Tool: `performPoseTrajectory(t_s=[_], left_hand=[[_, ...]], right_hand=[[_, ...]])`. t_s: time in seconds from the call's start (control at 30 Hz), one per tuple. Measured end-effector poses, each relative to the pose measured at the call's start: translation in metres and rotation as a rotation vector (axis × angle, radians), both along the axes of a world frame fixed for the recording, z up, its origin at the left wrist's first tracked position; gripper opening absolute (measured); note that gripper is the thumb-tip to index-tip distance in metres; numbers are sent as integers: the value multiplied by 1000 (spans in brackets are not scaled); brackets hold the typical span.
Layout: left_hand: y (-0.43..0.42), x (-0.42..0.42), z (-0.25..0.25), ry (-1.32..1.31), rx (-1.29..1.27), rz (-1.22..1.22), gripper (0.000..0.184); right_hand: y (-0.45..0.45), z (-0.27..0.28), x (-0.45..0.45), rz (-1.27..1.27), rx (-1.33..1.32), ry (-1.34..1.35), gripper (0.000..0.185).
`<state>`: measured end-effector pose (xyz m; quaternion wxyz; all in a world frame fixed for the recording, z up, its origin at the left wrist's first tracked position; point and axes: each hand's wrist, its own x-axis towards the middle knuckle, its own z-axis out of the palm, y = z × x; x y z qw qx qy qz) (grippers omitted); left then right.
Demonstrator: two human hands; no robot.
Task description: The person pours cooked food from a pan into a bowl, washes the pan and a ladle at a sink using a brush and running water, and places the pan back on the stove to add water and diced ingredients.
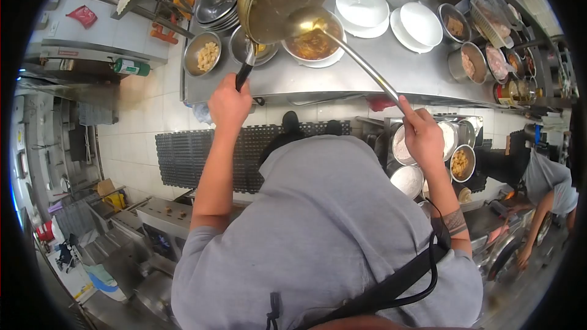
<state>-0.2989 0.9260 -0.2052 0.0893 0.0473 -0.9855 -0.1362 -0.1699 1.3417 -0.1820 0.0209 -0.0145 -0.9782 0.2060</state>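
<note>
My left hand (230, 102) is closed round the black handle of a large wok (269, 0), which is tilted over the steel counter. In my right hand (422, 133) is the long metal handle of a ladle (367, 66). The ladle's bowl is at the wok's lower edge, above a white bowl of brown, saucy food (315, 46) on a white plate. Just left of this bowl, a steel bowl (240, 46) is partly hidden by the wok.
White bowls on plates (362, 7) and metal containers of food (468, 62) stand along the counter (379, 64). Stacked steel bowls (217, 5) are at its left. Pots (463, 163) stand low at my right. A co-worker (544, 189) bends at the far right.
</note>
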Motion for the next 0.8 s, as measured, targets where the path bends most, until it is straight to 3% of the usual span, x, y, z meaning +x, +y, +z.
performPoseTrajectory(t_s=[0.1, 0.43, 0.63, 0.8], left_hand=[[3, 3, 4, 2, 10, -14, 22], [-11, 12, -2, -88, 151, 97, 28], [-17, 10, -2, -138, 238, 79, 31], [-38, -3, -13, -152, 312, -28, 32]], right_hand=[[-23, -2, -21, 20, -69, 97, 53], [2, 18, -3, 38, 41, 9, 59], [-73, -12, -39, 20, -166, 276, 56], [-97, -18, -3, -55, -55, 119, 61]])
